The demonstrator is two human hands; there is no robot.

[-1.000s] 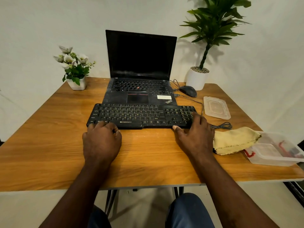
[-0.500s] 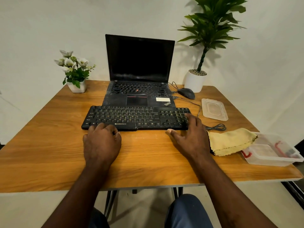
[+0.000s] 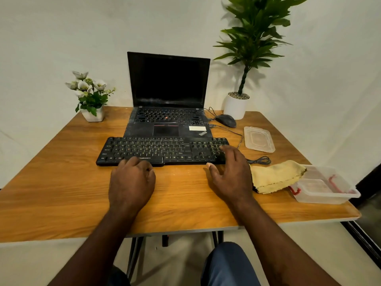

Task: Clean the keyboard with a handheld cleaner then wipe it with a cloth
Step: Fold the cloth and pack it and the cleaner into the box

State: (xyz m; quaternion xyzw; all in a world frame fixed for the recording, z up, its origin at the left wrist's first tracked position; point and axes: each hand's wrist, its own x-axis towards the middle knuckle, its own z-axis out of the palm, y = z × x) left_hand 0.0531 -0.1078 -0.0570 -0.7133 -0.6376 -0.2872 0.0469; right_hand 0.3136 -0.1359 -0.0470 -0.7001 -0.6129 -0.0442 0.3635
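While both hands rest at the front edge of the black keyboard [image 3: 162,150], no cleaning has begun, by my reading: neither the handheld cleaner nor the cloth is taken up. The left hand [image 3: 132,180] lies loosely curled, knuckles up, fingertips touching the keyboard's near rim and holding nothing. The right hand [image 3: 231,174] is spread, fingers laid over the number pad at the right end, thumb out on the table [image 3: 61,182], also empty.

The keyboard sits crosswise just in front of an open laptop [image 3: 168,112], its matte plastic keys and the laptop's palm rest looking dusty. A soft, crumpled yellow cloth [image 3: 276,176] lies just beside the right hand. Beyond it stands a clear plastic box [image 3: 327,190] holding something red; whether that is the cleaner I cannot tell. Its thin translucent lid [image 3: 258,139] lies flat farther back.

Next, probably, the right hand must reach past the cloth into the box while the left steadies the light keyboard on the smooth wood-grain top.
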